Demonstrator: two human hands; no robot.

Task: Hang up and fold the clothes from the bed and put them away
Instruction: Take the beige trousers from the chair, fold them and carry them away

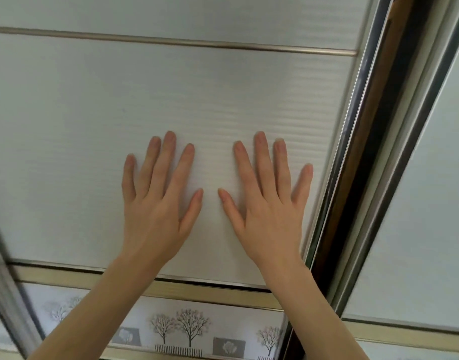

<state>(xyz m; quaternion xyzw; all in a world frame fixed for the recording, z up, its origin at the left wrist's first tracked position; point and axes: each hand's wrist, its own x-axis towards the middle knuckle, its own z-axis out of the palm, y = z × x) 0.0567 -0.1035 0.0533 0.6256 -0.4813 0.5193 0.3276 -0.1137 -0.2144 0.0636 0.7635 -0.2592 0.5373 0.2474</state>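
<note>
Palms flat on the sliding wardrobe door [197, 100]: left hand [155, 203] and right hand [270, 203] both spread, fingers straight, gripping nothing, just pressing the ribbed white panel. To the right a dark gap [363, 157] shows beside the metal frame edge [335, 178]. No clothes or bed in sight. Risk here, I'd say: bare palms slipping on the smooth panel, or right fingers caught at that edge.
</note>
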